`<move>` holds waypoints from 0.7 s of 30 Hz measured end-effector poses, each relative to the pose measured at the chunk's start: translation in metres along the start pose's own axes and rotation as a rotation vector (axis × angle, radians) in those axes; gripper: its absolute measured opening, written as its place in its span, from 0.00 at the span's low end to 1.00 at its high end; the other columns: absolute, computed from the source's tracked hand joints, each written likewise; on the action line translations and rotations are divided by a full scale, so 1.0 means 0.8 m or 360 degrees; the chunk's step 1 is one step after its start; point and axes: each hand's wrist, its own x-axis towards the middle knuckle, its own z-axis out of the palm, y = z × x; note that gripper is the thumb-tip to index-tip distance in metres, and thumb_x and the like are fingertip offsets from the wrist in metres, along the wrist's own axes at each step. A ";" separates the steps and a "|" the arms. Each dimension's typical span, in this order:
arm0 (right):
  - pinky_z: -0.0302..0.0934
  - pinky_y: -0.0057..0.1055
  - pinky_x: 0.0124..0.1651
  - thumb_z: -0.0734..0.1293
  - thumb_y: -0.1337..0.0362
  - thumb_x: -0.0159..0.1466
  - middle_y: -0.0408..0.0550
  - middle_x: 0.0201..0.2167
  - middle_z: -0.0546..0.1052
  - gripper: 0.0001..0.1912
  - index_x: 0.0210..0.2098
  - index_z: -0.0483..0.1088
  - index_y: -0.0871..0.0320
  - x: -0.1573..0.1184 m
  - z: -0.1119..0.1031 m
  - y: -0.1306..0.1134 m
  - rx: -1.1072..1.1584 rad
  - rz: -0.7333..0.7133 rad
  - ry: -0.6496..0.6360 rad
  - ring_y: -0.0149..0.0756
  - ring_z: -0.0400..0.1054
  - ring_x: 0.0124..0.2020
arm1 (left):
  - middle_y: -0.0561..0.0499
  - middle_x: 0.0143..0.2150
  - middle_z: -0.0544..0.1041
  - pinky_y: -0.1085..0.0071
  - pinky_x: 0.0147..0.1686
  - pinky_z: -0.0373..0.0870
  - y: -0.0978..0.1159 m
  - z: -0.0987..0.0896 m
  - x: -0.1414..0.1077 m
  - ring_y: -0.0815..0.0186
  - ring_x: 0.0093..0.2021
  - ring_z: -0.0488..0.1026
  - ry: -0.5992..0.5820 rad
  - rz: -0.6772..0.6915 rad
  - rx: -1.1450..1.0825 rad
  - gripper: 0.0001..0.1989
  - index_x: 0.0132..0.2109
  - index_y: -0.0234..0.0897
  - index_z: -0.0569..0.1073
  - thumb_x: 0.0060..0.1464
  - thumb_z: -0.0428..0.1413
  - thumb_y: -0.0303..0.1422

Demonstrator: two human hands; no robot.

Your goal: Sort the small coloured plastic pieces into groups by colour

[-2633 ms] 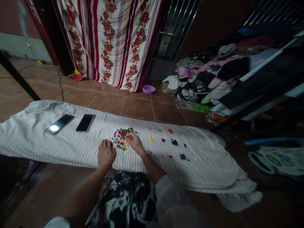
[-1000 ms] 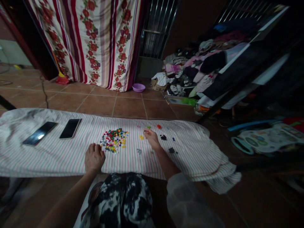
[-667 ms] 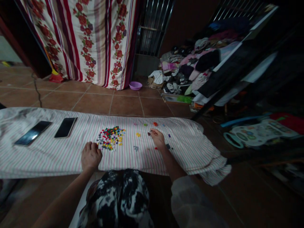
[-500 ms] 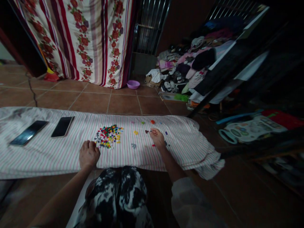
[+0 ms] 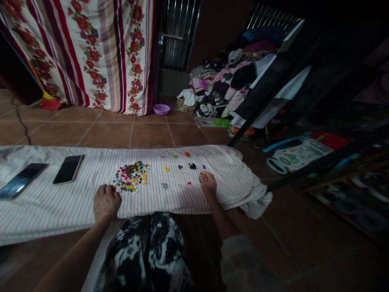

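Observation:
A pile of small coloured pieces (image 5: 131, 176) lies on the striped cloth (image 5: 91, 207). My left hand (image 5: 107, 201) rests closed at the pile's lower left edge; whatever its fingers hold, if anything, is hidden. To the right are small groups: yellow (image 5: 166, 169), grey (image 5: 164, 185), brown (image 5: 180, 167), black (image 5: 192, 166), orange (image 5: 187, 154) and red (image 5: 189, 183). My right hand (image 5: 208, 182) is over the cloth below a dark blue group (image 5: 204, 166), its fingertips pinched together on something too small to make out.
Two phones lie at the cloth's left, one dark (image 5: 22, 180) and one with a light edge (image 5: 68, 169). Beyond on the tiled floor stand a purple bowl (image 5: 161, 109) and a heap of clothes (image 5: 225, 81). A dark slanted post (image 5: 243, 132) rises behind the cloth's right end.
The view has shifted to the right. My right hand has moved from beside the brown pieces towards the near right, leaving the black group in view. My left hand stays by the pile.

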 end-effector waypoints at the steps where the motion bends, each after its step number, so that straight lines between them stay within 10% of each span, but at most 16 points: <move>1: 0.65 0.42 0.51 0.61 0.57 0.56 0.56 0.38 0.79 0.16 0.34 0.76 0.58 0.003 -0.008 0.007 -0.0049 -0.0024 0.0022 0.44 0.72 0.42 | 0.36 0.47 0.72 0.56 0.52 0.66 0.000 0.001 0.000 0.51 0.51 0.69 0.0008 -0.0003 0.0002 0.14 0.44 0.31 0.72 0.57 0.45 0.32; 21: 0.61 0.41 0.51 0.58 0.62 0.58 0.55 0.40 0.80 0.18 0.38 0.78 0.58 -0.029 -0.026 0.045 -0.0363 -0.0059 -0.0014 0.46 0.70 0.44 | 0.36 0.47 0.72 0.54 0.53 0.65 -0.001 0.001 0.000 0.50 0.52 0.68 -0.0007 -0.0005 -0.0033 0.15 0.45 0.32 0.72 0.56 0.46 0.32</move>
